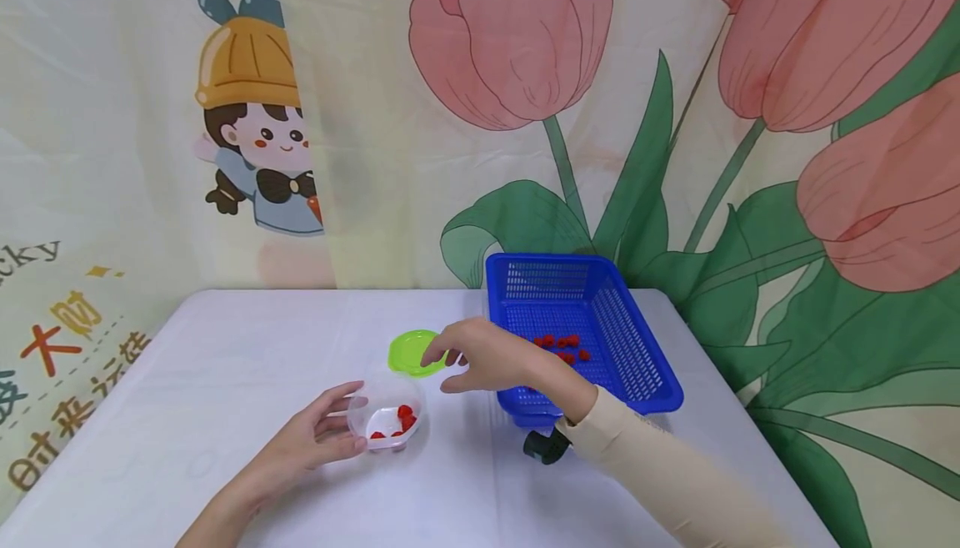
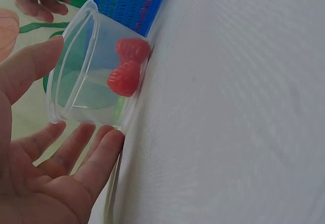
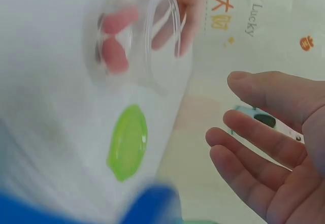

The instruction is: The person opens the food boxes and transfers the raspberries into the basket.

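A clear plastic tub [image 1: 386, 414] with several red raspberries [image 1: 406, 417] in it stands on the table. My left hand [image 1: 318, 431] holds the tub from its left side; in the left wrist view the thumb lies at the rim and the fingers [image 2: 104, 158] are against the opposite wall. My right hand [image 1: 480, 356] hovers between the tub and a blue basket [image 1: 645, 356], fingers loosely bent with nothing between them. In the right wrist view its palm and fingers [image 3: 259, 158] are bare. More raspberries [image 1: 567, 341] lie in the basket, partly hidden by my right forearm.
A green lid [image 1: 411, 353] lies flat behind the tub, partly covered by my right fingers in the head view. White cloth covers the table [image 1: 285, 339]. A printed curtain with tulips [image 1: 517, 39] hangs behind its far edge. A black wrist device [image 1: 546, 446] is on my right arm.
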Demonstrator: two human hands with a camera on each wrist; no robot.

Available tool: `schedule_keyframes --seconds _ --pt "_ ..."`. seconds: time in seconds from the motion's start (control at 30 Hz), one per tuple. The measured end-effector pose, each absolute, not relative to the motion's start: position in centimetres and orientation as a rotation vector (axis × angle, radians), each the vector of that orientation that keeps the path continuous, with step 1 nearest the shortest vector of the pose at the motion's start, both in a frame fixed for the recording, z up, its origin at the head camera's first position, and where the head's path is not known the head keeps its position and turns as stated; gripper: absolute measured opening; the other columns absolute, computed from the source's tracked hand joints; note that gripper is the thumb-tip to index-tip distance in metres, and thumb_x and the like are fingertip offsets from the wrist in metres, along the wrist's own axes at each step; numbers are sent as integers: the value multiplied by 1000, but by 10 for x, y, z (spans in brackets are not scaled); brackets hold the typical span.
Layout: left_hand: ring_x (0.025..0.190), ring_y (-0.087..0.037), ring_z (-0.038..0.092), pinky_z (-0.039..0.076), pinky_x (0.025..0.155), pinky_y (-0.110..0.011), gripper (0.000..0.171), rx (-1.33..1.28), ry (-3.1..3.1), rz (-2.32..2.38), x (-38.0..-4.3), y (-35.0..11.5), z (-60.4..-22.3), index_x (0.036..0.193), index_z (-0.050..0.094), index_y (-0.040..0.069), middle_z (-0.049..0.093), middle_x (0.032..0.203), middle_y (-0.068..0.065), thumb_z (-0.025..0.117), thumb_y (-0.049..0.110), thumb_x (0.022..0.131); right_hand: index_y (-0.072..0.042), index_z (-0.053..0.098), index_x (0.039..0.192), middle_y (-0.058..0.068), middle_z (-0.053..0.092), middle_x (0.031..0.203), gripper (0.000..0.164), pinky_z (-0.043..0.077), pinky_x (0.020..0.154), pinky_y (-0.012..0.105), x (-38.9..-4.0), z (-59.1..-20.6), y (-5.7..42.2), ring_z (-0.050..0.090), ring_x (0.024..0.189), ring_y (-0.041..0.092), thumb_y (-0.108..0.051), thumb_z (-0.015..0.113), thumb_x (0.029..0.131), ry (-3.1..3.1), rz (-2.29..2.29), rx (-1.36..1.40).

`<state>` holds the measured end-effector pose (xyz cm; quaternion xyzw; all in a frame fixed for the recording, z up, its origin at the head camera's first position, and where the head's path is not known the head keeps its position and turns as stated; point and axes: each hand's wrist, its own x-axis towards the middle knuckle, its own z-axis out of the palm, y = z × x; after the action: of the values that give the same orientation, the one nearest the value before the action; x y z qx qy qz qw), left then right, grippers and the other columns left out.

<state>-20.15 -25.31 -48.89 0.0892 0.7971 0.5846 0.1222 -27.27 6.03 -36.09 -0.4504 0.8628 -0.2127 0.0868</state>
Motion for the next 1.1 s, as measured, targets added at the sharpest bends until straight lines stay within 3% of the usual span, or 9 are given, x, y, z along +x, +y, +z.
schedule_keyframes --seconds 0.33,0.6,1.1 --pt "138 -38 56 53 97 -20 85 292 2304 1728 -201 -254 -487 165 32 15 46 158 -21 81 19 95 -12 77 125 -4 75 117 33 57 87 18 -277 -394 18 70 96 2 -12 84 93 2483 -672 -1397" --pt "137 -40 57 53 98 -21 86 350 2310 1745 -199 -254 -488 164 33 12 47 157 -22 82 18 95 -8 76 126 1 76 117 35 58 88 20 -284 -415 2 73 98 7 -7 84 92 2422 -672 -1387" --pt "138 -37 57 53 99 -22 87 350 2290 1755 -199 -257 -489 165 31 13 47 156 -21 81 18 95 -13 78 125 -7 78 106 34 52 82 9 -288 -427 -21 67 91 -1 -7 83 93 2329 -506 -1441"
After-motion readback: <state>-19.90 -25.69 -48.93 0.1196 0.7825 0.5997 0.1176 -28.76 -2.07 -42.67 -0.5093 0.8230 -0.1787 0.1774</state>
